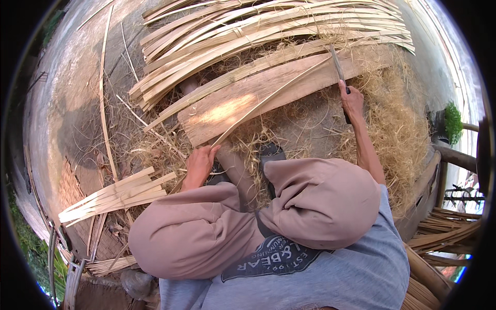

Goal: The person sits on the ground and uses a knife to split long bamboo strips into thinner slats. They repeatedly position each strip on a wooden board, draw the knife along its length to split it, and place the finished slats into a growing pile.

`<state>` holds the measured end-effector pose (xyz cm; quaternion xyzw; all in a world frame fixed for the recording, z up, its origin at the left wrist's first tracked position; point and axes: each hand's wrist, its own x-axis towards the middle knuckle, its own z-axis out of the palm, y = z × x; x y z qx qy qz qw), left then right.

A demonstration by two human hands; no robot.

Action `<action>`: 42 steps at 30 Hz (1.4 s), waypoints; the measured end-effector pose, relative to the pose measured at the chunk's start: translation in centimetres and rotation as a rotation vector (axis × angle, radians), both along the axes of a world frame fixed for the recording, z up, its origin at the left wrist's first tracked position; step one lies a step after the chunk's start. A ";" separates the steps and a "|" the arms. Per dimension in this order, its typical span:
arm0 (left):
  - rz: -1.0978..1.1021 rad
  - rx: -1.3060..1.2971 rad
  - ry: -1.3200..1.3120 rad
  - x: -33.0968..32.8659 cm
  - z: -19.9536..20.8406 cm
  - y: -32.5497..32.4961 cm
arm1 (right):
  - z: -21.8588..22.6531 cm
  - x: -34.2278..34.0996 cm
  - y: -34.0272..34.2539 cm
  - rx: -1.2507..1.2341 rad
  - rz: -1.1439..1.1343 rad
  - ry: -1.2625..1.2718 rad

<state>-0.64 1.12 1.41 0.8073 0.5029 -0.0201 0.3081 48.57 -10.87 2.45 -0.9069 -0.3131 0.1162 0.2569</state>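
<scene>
My right hand (352,101) is wrapped round the dark handle of a knife (336,64), its blade pointing away from me. The blade meets the far right end of a thin bamboo strip (274,96). That strip slants across a flat wooden board (222,113), and its near end is pinched in the fingers of my left hand (200,161), close to my left knee. Along the board's far side lies a longer, wider bamboo strip (232,74).
Beyond the board spreads a large pile of split bamboo strips (248,33). A smaller bundle of strips (116,195) lies at the left. Curly bamboo shavings (400,139) heap up on the right and scatter over the floor. A potted green plant (453,123) stands at the far right.
</scene>
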 end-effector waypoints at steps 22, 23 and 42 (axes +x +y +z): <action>0.045 0.060 -0.216 -1.3 1.6 -1.4 | -1.8 -5.6 -0.4 -0.005 0.111 0.122; -0.018 0.036 -0.176 -0.6 1.8 -0.8 | -2.1 -9.1 -1.3 -0.026 0.171 0.171; 0.119 -0.283 -0.348 -4.3 0.8 0.1 | -4.0 -8.0 -5.1 0.104 0.501 -0.095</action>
